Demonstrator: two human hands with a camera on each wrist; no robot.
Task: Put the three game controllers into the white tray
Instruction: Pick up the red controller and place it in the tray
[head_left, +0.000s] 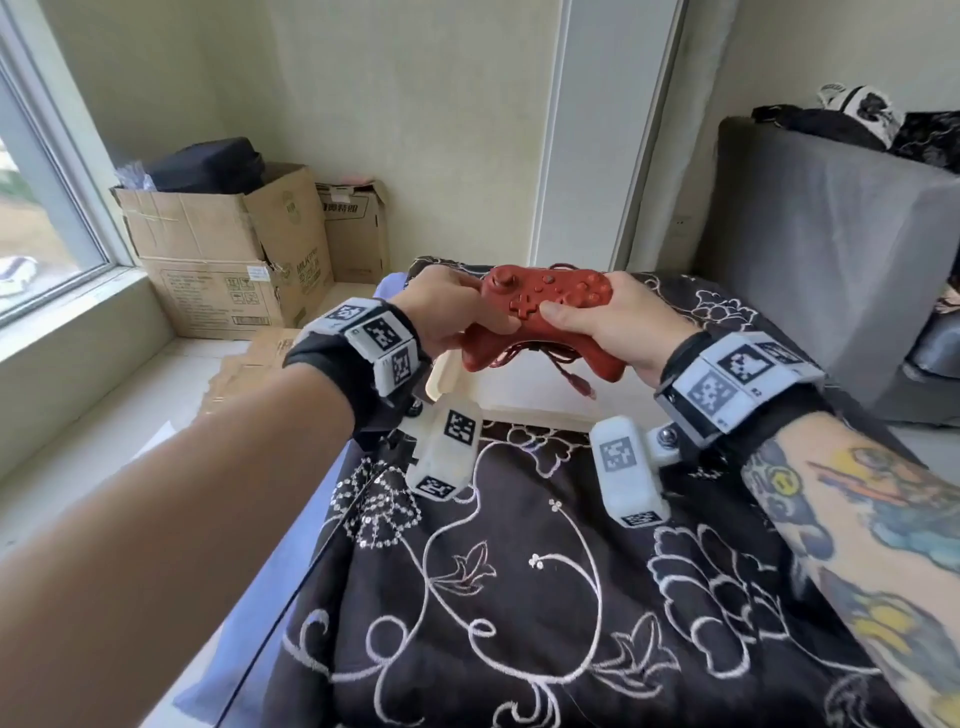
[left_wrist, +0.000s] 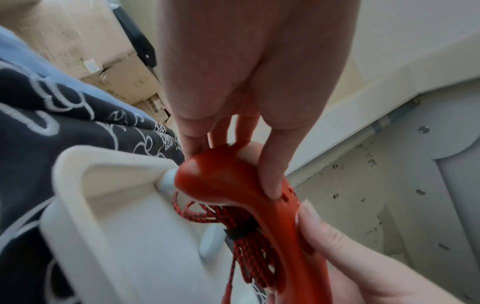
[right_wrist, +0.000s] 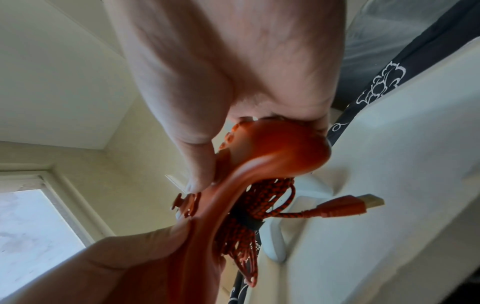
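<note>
We are holding the red plastic wired game controller (head_left: 540, 322) mid-frame, left hand (head_left: 441, 317) and right hand (head_left: 618, 332) gripping it above the white plastic tray (left_wrist: 124, 226), which is showing no controllers; all three placements seemingly remaining.

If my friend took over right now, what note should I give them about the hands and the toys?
Left hand: grips the left handle of the red plastic game controller.
Right hand: grips its right handle, thumb on the face.
The controller is in the air above the white plastic tray, its bundled red braided cable hanging underneath.
Done: no controller visible in the tray yet.
Left: lower this one in; the other two controllers are out of view.
</note>
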